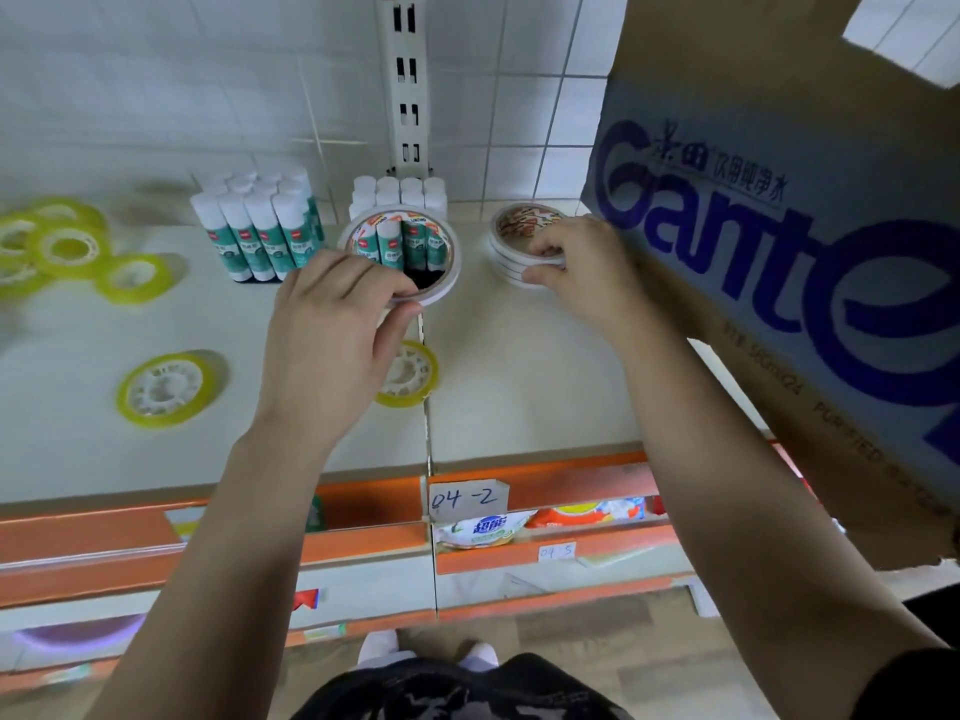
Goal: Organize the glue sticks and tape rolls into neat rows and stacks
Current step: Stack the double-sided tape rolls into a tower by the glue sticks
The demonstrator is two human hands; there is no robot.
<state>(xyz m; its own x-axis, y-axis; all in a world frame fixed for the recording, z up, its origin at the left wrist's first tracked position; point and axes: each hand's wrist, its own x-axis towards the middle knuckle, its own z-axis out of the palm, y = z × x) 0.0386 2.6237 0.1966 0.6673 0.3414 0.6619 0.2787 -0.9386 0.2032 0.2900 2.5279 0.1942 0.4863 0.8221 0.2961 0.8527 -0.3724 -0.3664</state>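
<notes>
The left hand (332,324) holds a white tape roll (434,299) lifted off the white shelf (519,366) and tilted up towards the camera. The thumb and fingers (363,283) are clamped on the roll's near rim, and the open centre faces the viewer. Through that centre shows a block of upright glue sticks (400,192) with white caps and green labels, standing at the back of the shelf against the tiled wall (208,96). A second, larger block of glue sticks (254,236) stands in tight rows just to its left. To the right, the right hand (582,272) grips a stack of white tape rolls (506,270) that sits flat on the shelf. Its fingers curl over the top roll and its thumb presses the near side of the stack. A cardboard box (779,252) printed with blue lettering leans in right beside that hand. Yellow tape rolls lie loose on the left half of the shelf. A blurred overlapping cluster (67,246) lies far left, a single yellow roll (166,389) lies flat nearer the front edge, and another yellow roll (410,376) lies flat partly under the left hand. On the orange shelf edge a handwritten label (467,498) reads 04-2, with packaged goods (483,532) on the shelf below.
</notes>
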